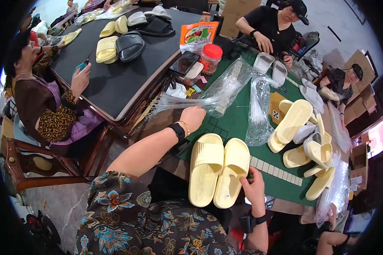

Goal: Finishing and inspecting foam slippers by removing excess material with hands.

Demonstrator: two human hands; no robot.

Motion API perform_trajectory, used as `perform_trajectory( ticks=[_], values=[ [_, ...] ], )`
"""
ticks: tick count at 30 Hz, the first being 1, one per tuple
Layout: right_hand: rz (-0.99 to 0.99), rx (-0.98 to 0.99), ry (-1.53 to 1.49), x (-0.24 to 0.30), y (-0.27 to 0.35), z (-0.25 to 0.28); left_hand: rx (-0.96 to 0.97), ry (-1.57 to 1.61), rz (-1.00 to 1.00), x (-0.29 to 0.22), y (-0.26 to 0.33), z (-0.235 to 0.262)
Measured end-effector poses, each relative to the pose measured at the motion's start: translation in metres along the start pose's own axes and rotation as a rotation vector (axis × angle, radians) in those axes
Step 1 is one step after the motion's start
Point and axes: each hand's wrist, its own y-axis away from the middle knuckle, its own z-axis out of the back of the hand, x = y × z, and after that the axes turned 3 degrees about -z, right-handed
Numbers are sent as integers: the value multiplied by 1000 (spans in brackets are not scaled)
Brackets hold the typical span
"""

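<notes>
Pair of pale yellow slippers [207, 165]: at near edge of green table [230, 128], heel ends jutting toward lap. Right hand [253, 185]: thumb and fingers at outer side of right slipper; pinch or light touch, cannot tell. Left hand [192, 119]: fingers curled beside clear strand bundle [174, 103]; whether strands pinched, cannot tell. Likely risks: pair tipping lapward, cause overhang; strands tangling, cause loose fanned ends. Room: green strip ahead of toes; tile row [276, 171] and slipper pile [295, 123] restrict right side.
</notes>
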Motion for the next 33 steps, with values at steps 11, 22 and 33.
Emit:
perform_trajectory(
  ticks=[11, 22, 33],
  values=[
    [-67, -42, -98, 7, -11, -24, 183, 107, 41, -4, 21, 12],
    [-8, -76, -159, 13, -14, -18, -43, 1278, 389, -26, 46, 133],
    [168, 22, -493, 86, 13, -11, -79, 1853, 467, -70, 90, 139]
  ],
)
